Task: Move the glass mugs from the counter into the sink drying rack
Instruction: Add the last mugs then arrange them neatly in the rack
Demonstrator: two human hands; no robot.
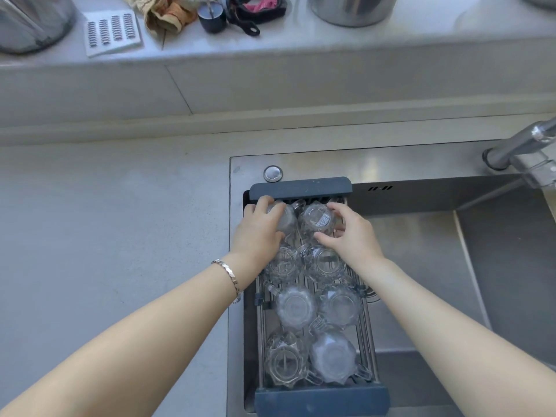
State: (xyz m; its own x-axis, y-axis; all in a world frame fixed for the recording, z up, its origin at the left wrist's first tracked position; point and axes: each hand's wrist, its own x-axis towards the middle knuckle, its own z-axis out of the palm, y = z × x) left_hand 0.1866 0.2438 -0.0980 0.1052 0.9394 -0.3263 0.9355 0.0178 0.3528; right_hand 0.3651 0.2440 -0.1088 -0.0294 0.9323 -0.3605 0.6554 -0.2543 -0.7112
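Grey stone counter (105, 224) runs along my left, with the steel sink (421, 266) sunk into it on the right. Nearest me, the drying rack (322, 398) spans the left end of the basin, its dark blue end bars at the near and far sides. Upside-down glass mugs fill it in two columns: a faceted pair closest to me (332, 356), another pair behind them (296, 305), and a third pair (323, 263) partly under my wrists. At the far end of the rack my left hand (260, 230), a bracelet (228, 275) on its wrist, is wrapped over the left mug (287, 219) of the last row, fingers curled around its far side. My right hand (350, 233) clasps the right mug (319, 219), thumb at its near edge and fingers over the top; a small label shows on its base. Both mugs sit just beside each other against the far bar. Beyond the rack a round metal cap (273, 173) sits on the sink deck, and the faucet (523, 152) reaches in from the right. Farther back, a raised ledge (301, 49) carries a white grater-like panel (112, 31), crumpled cloth (168, 13) and metal pots (352, 9).
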